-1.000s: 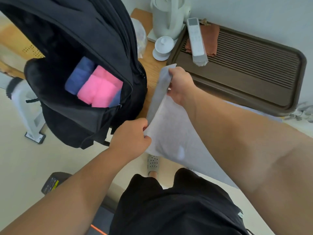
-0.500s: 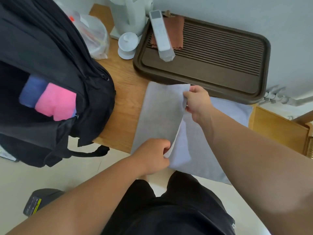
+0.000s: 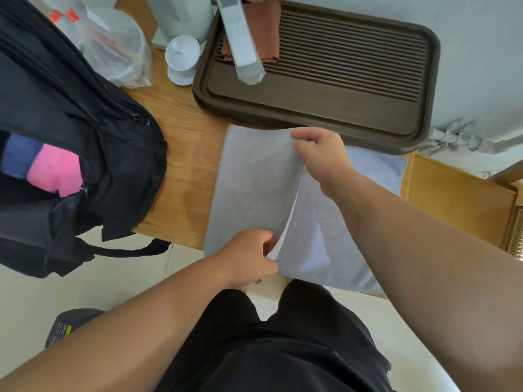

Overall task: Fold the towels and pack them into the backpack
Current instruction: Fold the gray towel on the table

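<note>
A grey towel (image 3: 254,188) lies on the wooden table (image 3: 186,154), its near part hanging over the front edge. Its left half is lifted and folding over toward the right. My right hand (image 3: 322,157) pinches the far corner of that raised flap, and my left hand (image 3: 252,256) pinches its near corner. The black backpack (image 3: 85,142) stands open at the left, overhanging the table's left end. Inside it sit a folded pink towel (image 3: 55,172) and a folded blue towel (image 3: 18,157).
A dark brown slatted tray (image 3: 353,108) at the back holds a white remote (image 3: 240,43) and a brown cloth (image 3: 268,32). A white kettle (image 3: 181,15), a small white lid (image 3: 182,56) and a clear plastic bag (image 3: 113,49) stand at the back left. A wooden chair (image 3: 458,199) is at right.
The view has swung right from the backpack to the table. Both hands have carried the towel's raised edge rightward and lower, so the flap lies flatter over the rest.
</note>
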The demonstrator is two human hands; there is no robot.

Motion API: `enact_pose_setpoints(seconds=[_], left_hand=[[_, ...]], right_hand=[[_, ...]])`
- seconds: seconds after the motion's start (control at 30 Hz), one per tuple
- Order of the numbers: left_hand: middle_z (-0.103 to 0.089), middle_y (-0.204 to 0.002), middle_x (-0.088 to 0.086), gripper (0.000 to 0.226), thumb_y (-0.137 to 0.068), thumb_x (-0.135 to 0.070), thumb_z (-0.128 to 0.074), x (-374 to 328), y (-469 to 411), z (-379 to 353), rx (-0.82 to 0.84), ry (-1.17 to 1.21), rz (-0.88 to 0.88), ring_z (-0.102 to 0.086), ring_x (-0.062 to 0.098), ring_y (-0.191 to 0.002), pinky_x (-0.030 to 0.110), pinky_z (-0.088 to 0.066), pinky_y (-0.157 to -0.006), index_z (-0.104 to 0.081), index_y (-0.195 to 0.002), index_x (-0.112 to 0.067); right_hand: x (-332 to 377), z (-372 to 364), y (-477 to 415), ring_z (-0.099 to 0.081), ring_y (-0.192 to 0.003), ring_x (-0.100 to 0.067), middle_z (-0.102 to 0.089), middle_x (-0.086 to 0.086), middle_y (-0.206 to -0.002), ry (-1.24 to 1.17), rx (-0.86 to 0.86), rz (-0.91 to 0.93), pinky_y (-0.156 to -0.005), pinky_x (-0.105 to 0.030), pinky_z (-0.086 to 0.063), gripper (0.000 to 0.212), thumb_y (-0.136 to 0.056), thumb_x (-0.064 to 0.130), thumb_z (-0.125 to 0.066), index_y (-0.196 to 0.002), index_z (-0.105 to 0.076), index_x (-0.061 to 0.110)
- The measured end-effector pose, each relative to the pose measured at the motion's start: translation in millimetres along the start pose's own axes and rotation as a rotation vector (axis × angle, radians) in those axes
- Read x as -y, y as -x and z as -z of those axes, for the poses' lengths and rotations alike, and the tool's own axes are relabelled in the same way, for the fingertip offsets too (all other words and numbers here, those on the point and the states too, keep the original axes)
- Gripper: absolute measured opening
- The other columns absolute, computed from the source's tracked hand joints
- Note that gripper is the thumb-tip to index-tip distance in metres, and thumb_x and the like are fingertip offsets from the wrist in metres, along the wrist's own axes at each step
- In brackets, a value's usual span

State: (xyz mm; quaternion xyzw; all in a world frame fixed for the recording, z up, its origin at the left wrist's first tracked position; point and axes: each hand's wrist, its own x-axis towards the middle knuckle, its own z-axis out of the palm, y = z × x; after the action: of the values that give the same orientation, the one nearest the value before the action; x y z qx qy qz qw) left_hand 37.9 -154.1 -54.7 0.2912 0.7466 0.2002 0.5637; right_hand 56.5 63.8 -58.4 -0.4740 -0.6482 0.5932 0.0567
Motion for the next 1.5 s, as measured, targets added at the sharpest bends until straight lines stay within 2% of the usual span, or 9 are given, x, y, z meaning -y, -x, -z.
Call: enact_pose_setpoints(seconds=[0.13,0.23,0.33,0.43,0.6,0.73,0.97,1.17,1.5], left_hand=[[-0.067,-0.088,-0.009,0.02,-0.085,-0.03,-0.077,-8.4,-0.3,-7.7,0.081,0.081,0.038,-0.068,0.01,-0.077,0.017,-0.05,-0.06,-0.063,-0.099,-0.027],[-0.064,-0.092,-0.01,0.033,-0.083,-0.059,-0.067,-4.3,-9.2,-11.1,-0.01,-0.109,0.109,-0.063,0.009,-0.085,0.029,-0.052,-0.073,-0.064,-0.092,-0.027],[-0.061,-0.085,-0.004,0.028,-0.092,-0.048,-0.058,6.8,-17.5,-0.8,-0.359,-0.261,0.119,-0.06,0.016,-0.079,0.032,-0.051,-0.069,-0.057,-0.085,-0.021],[-0.053,-0.1,-0.006,0.025,-0.09,-0.039,-0.065,26.6,-20.6,17.6,-0.642,-0.279,0.146,-0.053,0.016,-0.087,0.031,-0.044,-0.068,-0.053,-0.103,-0.022],[-0.052,-0.122,0.004,0.063,-0.08,-0.046,-0.075,58.5,-26.1,35.1,-0.715,-0.218,0.378,-0.054,0.027,-0.109,0.046,-0.052,-0.089,-0.049,-0.129,-0.016],[-0.062,-0.09,-0.003,0.038,-0.084,-0.046,-0.073,65.3,-29.2,40.5,-0.642,-0.175,0.402,-0.06,0.019,-0.079,0.034,-0.048,-0.063,-0.056,-0.099,-0.016],[-0.064,-0.075,0.003,0.025,-0.091,-0.029,-0.067,76.5,-24.8,62.7,-0.65,-0.122,0.386,-0.058,0.021,-0.068,0.032,-0.044,-0.057,-0.056,-0.072,-0.017],[-0.05,-0.093,0.004,0.014,-0.091,-0.017,-0.058,79.0,-10.4,87.2,-0.775,-0.386,0.329,-0.053,0.027,-0.077,0.038,-0.043,-0.062,-0.044,-0.094,-0.015],[-0.048,-0.081,-0.008,0.034,-0.086,-0.046,-0.069,25.9,-19.0,18.1,-0.398,-0.338,-0.125,-0.049,0.016,-0.074,0.029,-0.037,-0.063,-0.045,-0.079,-0.023]], right_hand=[[-12.8,10.2,-4.0,-0.06,-0.106,-0.013,-0.062,0.007,-0.12,0.005,-0.026,-0.021,-0.082,-0.027,-0.049,0.034,-0.095,0.023,-0.06,-0.128,-0.066,0.022],[-32.7,12.0,-4.0,-0.056,-0.111,-0.02,-0.048,0.001,-0.135,0.278,0.006,-0.025,-0.093,-0.038,-0.052,0.046,-0.093,0.035,-0.064,-0.137,-0.057,0.025],[-44.7,7.6,11.0,-0.041,-0.131,-0.026,-0.034,-0.004,-0.147,0.62,-0.007,0.085,-0.11,-0.043,-0.041,0.048,-0.091,0.043,-0.063,-0.137,-0.054,0.029],[-52.5,-0.3,30.9,-0.015,-0.148,-0.031,-0.013,-0.004,-0.162,0.974,0.043,0.264,-0.119,-0.049,-0.023,0.061,-0.09,0.055,-0.057,-0.147,-0.039,0.037],[-84.9,-0.5,40.5,0.026,-0.149,-0.034,0.029,0.001,-0.163,1.286,0.3,0.299,-0.12,-0.062,0.004,0.108,-0.077,0.087,-0.042,-0.156,0.015,0.04],[-102.5,0.4,50.7,0.035,-0.145,-0.034,0.04,0.003,-0.158,1.296,0.291,0.279,-0.119,-0.064,0.007,0.122,-0.066,0.096,-0.04,-0.149,0.03,0.042],[-96.7,-21.3,52.6,0.034,-0.145,-0.036,0.037,0.001,-0.16,1.271,0.274,0.274,-0.118,-0.066,0.006,0.122,-0.066,0.096,-0.041,-0.151,0.028,0.041],[-69.3,-67.2,40.4,0.03,-0.148,-0.035,0.032,0.003,-0.162,1.234,0.309,0.294,-0.118,-0.065,0.005,0.114,-0.073,0.09,-0.045,-0.153,0.021,0.042],[-63.8,-21.4,38.9,0.009,-0.152,-0.038,0.005,-0.003,-0.167,1.111,0.004,0.075,-0.118,-0.067,-0.006,0.076,-0.092,0.067,-0.044,-0.155,-0.013,0.037]])
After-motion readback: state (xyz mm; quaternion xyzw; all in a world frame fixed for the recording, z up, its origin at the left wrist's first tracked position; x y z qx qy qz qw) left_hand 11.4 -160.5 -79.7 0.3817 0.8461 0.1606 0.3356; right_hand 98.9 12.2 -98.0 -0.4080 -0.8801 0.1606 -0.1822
